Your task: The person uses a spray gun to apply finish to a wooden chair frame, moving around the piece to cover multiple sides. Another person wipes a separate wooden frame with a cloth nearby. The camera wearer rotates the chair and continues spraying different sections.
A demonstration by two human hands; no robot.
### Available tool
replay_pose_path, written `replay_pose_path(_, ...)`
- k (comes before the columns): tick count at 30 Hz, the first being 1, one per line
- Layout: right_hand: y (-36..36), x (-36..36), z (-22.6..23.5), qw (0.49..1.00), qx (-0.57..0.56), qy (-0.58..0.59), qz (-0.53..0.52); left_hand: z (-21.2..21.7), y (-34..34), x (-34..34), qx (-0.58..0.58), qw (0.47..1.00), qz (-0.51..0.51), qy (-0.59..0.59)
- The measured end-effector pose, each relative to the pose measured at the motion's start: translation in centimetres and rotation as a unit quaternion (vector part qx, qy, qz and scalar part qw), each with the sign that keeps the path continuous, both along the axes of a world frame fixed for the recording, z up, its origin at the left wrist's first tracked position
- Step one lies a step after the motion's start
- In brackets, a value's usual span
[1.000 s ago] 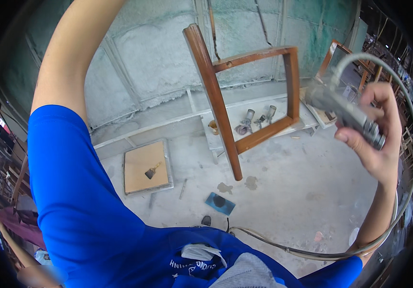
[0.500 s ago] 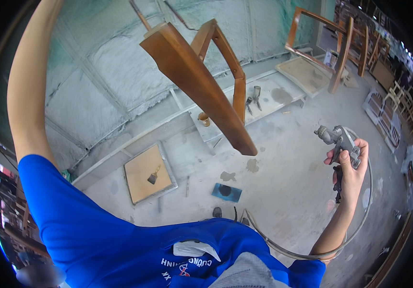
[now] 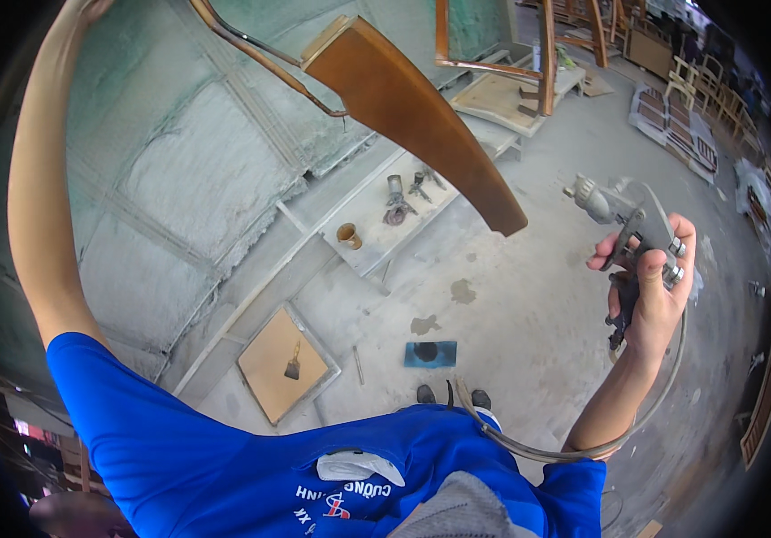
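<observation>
Wood [image 3: 430,121] has turned since earlier frame: wide face shows now, bars behind hidden. It seems to hang from rod [image 3: 339,113], above floor [image 3: 511,309]. Right hand [image 3: 659,300] wraps gun [image 3: 641,231], fingers curled round it; gun apart from wood. Left hand [image 3: 94,9] mostly cut off at top: can't tell how open, or what it holds. Step looks like spraying. Next move calls for gun nose aimed at wide face. Brown cup [image 3: 348,237] on surface [image 3: 369,261]; can't tell what's inside. Brush [image 3: 292,366] lies in tray [image 3: 267,377].
</observation>
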State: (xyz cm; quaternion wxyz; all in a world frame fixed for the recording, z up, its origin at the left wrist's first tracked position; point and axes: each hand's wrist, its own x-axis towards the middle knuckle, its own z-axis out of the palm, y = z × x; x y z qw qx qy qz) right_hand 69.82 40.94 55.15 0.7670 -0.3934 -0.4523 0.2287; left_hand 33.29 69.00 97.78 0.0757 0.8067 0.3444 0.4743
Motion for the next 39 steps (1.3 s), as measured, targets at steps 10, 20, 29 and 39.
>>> replay_pose_path(10,1.2,-0.4,-2.9,0.972,-0.120,0.166,-0.115,0.4,8.8,3.6,-0.036,0.995,-0.082,-0.045)
replay_pose_path(20,3.2,-2.8,3.1,0.991,0.029,0.120,-0.045,-0.1,10.5,4.7,-0.013,0.995,-0.074,-0.063)
replay_pose_path(29,5.9,-5.9,9.3,0.992,0.102,0.075,0.013,-0.1,11.3,5.0,-0.019,0.997,-0.043,-0.066)
replay_pose_path(39,8.7,-2.2,-6.8,0.969,-0.014,0.221,-0.112,2.3,15.1,3.4,-0.061,0.997,-0.029,0.033)
